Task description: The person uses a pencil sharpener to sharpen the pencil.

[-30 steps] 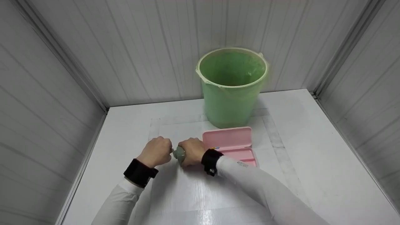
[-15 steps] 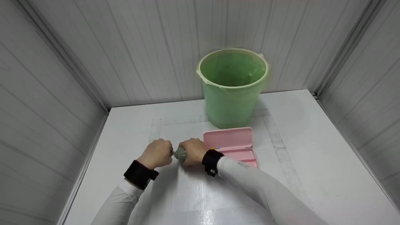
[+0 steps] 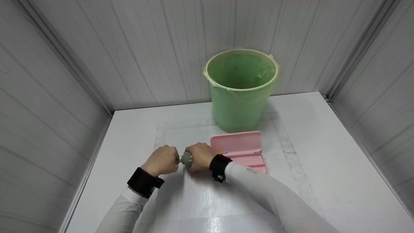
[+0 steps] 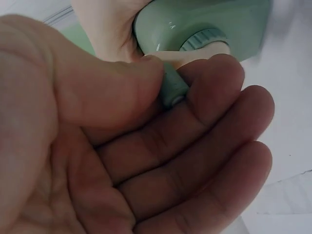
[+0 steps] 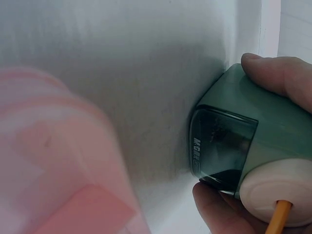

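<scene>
Evidently the green crank pencil sharpener (image 5: 275, 109) is the centre of the work, between the hands and low at the table (image 3: 323, 145); whether its base touches is unclear. An orange pencil (image 5: 280, 217) stands in its round cream port. The right hand (image 3: 200, 156) grips the body, while the left hand (image 3: 163, 158) pinches the crank knob (image 4: 174, 89). Good turning probably wants a firm right grip, smooth circles and a straight pencil, clear of the pink pencil case (image 3: 237, 142) beside it. Behind stands a green bucket (image 3: 237, 110).
</scene>
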Available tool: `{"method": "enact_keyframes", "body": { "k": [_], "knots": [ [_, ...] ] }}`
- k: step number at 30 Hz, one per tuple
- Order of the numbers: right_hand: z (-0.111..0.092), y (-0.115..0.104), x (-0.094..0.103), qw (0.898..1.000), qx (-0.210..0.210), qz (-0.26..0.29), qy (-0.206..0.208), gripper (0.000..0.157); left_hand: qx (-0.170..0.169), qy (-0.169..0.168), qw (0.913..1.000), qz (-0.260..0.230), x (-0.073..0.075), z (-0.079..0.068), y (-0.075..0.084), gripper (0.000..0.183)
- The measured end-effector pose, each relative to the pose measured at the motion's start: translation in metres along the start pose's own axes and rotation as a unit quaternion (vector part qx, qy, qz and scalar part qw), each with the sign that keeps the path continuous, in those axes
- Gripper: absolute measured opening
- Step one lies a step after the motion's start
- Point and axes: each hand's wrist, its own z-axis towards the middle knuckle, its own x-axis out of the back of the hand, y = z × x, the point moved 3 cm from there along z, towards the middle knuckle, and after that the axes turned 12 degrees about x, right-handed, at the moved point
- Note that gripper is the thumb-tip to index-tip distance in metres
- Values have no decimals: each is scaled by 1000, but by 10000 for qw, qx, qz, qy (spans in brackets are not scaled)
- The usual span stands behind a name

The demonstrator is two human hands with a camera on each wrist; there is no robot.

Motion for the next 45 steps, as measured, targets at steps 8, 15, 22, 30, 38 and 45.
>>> {"method": "enact_keyframes", "body": {
  "k": [8, 15, 22, 30, 38, 45],
  "knots": [
    [1, -1, -1, 9998, 54, -169, 24, 41, -67, -231, 9995, -211, -18, -7, -4, 48],
    [3, -1, -3, 9997, 57, -232, -8, 41, 235, -190, 9994, -146, -39, -6, -11, 48],
    [5, 0, -5, 9997, 36, -235, -35, 40, 455, -185, 9986, -182, -51, 1, -23, 48],
    [3, -1, -5, 9997, 105, -192, 50, 39, 419, 1, 9991, -58, -55, 3, -26, 44],
    [2, 0, -3, 9988, 268, -367, 163, 35, 601, -113, 9981, -70, -58, 9, -29, 40],
    [1, -2, -4, 9986, 266, -429, 143, 41, 735, 142, 9971, 148, -66, 15, -36, 31]
  ]
}}
